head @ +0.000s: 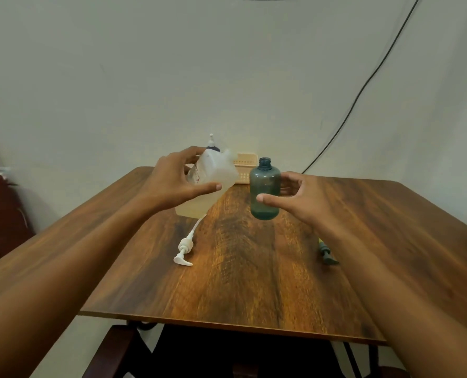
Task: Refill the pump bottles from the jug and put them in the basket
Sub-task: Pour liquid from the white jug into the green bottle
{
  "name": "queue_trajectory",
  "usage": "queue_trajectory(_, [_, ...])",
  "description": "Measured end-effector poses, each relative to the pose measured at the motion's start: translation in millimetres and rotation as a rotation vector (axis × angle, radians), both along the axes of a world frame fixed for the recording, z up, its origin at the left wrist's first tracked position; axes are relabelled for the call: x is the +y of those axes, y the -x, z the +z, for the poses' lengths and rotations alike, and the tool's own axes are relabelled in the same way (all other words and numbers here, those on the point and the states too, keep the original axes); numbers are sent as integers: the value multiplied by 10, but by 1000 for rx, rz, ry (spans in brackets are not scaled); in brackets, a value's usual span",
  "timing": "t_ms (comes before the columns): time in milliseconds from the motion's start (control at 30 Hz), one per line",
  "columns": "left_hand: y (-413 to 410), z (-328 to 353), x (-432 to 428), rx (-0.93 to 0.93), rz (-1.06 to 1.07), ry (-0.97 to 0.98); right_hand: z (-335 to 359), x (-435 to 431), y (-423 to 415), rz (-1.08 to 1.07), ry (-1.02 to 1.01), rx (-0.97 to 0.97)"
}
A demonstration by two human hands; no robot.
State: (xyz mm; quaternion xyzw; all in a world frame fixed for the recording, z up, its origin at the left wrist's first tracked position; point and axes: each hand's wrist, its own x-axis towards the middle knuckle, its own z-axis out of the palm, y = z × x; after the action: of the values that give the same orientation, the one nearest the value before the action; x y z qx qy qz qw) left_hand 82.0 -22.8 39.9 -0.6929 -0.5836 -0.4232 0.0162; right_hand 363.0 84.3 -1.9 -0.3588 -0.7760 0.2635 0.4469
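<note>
The left hand (172,178) holds the jug (213,173). Its fingers go over the top of the jug and its thumb (207,188) presses on the near side. The jug is white and see-through, and it tips toward the right hand. The low end of the jug looks like it sits on the table (254,268), but this part is blurry.

The right hand (300,197) is curled around the green bottle (265,189). The thumb is in front of the bottle and the other fingers are behind it. The bottle stands up straight and its top is open, with no pump on it. I cannot tell if it rests on the table or is lifted a bit.

Behind both hands, near the wall, is a tan basket (244,167). A dark bottle with a white pump (212,144) peeks up behind the jug.

Closer than the left hand, a white pump (184,249) lies flat on the table. Its long tube points toward the jug. Closer than the right hand, a green pump (326,253) lies partly hidden by the right arm.
</note>
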Motion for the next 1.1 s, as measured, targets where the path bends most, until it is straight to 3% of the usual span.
queue_trajectory(167, [-53,161,-65,208,30,19,-53,-26,54,29,6,-24])
queue_trajectory(600, [-124,293,-22,422,38,52,-96,-93,110,8,-7,-71])
queue_trajectory(1100, [-103,347,31,510,49,103,-154,-114,114,3,5,-83])
